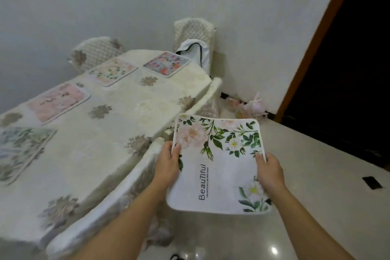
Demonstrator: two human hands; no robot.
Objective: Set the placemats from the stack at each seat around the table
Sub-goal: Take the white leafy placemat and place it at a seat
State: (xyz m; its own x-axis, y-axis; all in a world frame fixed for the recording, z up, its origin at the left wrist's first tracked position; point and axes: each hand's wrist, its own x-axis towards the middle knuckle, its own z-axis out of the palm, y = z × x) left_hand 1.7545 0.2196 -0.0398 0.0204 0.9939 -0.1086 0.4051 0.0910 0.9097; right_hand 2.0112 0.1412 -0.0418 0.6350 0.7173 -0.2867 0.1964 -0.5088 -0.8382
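The person holds a white placemat [217,164] printed with pale flowers, green leaves and the word "Beautiful". It is in the air just off the near side of the table [118,116], over the floor and not touching the tabletop. The left hand [167,163] grips the mat's edge nearer the table, thumb on top and fingers underneath. The right hand [270,173] grips the opposite edge in the same way, so the mat hangs between both hands.

Four more mats lie flat on the table. A grey-green mat [19,150], a pink mat [59,101] and a cream flowered mat [114,70] run along its far side, and a pink-and-blue mat [166,63] lies at its far end. The table wears a white cloth with brownish flower shapes.

A covered chair [118,202] is tucked against the table's near side, just beside the left forearm. Another chair [97,50] stands at the far side. A third chair [194,31], at the far end, has a white bag [195,53] resting on it. Beyond that end, a bunch of flowers [249,106] lies on the floor by the wall.
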